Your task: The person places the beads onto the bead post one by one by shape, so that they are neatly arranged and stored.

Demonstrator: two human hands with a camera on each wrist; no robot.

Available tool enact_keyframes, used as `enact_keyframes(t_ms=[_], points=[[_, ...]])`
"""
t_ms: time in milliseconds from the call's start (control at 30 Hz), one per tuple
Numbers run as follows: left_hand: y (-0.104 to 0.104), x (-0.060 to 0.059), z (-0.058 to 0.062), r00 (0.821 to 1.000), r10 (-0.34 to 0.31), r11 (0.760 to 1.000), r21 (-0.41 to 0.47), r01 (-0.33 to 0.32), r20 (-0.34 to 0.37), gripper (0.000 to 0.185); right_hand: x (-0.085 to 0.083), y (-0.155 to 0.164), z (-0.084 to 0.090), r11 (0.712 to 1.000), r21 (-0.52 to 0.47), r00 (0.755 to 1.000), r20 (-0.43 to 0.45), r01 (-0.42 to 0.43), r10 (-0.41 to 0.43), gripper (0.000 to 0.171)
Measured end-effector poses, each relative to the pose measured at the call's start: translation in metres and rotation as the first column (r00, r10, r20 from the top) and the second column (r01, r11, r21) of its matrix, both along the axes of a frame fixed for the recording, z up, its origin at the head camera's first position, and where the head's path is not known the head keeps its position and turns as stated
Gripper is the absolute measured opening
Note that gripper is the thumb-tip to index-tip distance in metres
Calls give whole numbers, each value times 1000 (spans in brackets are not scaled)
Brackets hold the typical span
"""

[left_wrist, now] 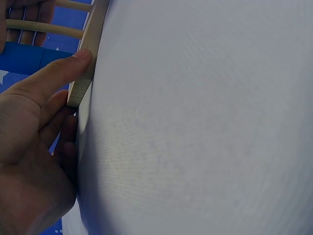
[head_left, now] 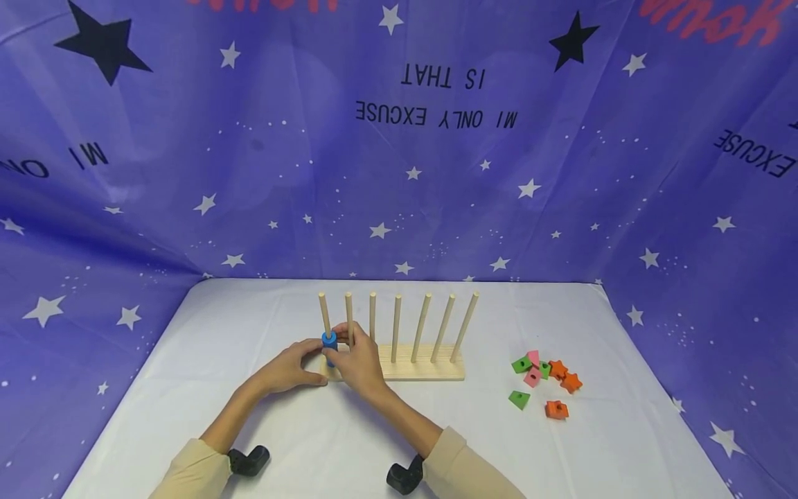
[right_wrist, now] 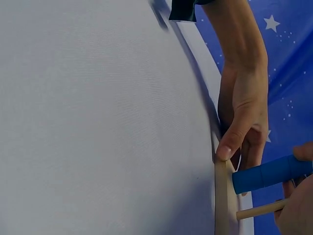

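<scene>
A wooden peg stand (head_left: 424, 372) with a row of upright pegs is on the white table. Blue cylindrical beads (head_left: 330, 341) are stacked on its leftmost peg; the right wrist view shows a seam between blue beads (right_wrist: 261, 175). My right hand (head_left: 361, 360) pinches the upper part of this stack between thumb and fingers. At the stand's left end, my left hand (head_left: 289, 367) holds the base. In the left wrist view, its thumb presses the base (left_wrist: 80, 90) near the blue stack, and its other fingers lie behind the end.
To the right of the stand lie loose orange star beads (head_left: 571, 382), green beads (head_left: 519, 399) and pink beads (head_left: 533, 377). Another orange piece (head_left: 557, 409) sits nearer the front. A purple star-patterned cloth (head_left: 399, 173) hangs behind the table (head_left: 474, 443). Black wrist devices (head_left: 249, 461) are at both forearms.
</scene>
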State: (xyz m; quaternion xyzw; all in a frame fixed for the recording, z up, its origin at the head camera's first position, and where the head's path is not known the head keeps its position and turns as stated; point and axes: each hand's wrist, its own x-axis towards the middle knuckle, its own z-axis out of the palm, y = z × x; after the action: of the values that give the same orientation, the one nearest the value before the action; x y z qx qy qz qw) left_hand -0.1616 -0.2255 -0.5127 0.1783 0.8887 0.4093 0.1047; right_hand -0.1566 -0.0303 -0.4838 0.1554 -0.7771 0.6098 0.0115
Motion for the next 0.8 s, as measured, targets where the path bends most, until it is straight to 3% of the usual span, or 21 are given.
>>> enact_keyframes(t_ms=[267, 500, 600, 800], points=[[1, 2, -2, 999, 34, 999, -10, -34, 23, 80, 17, 25, 4, 998, 42, 999, 25, -36, 35, 55], [1, 1, -2, 998, 56, 998, -36, -55, 28, 83, 29, 76, 11, 992, 102, 995, -49, -78, 83, 41], [1, 1, -2, 998, 58, 998, -34, -57, 32, 83, 34, 106, 12, 991, 128, 995, -94, -32, 44, 33], [0, 1, -2, 998, 55, 998, -32, -54, 27, 83, 40, 173, 12, 980, 133, 984, -121, 147, -131, 29]])
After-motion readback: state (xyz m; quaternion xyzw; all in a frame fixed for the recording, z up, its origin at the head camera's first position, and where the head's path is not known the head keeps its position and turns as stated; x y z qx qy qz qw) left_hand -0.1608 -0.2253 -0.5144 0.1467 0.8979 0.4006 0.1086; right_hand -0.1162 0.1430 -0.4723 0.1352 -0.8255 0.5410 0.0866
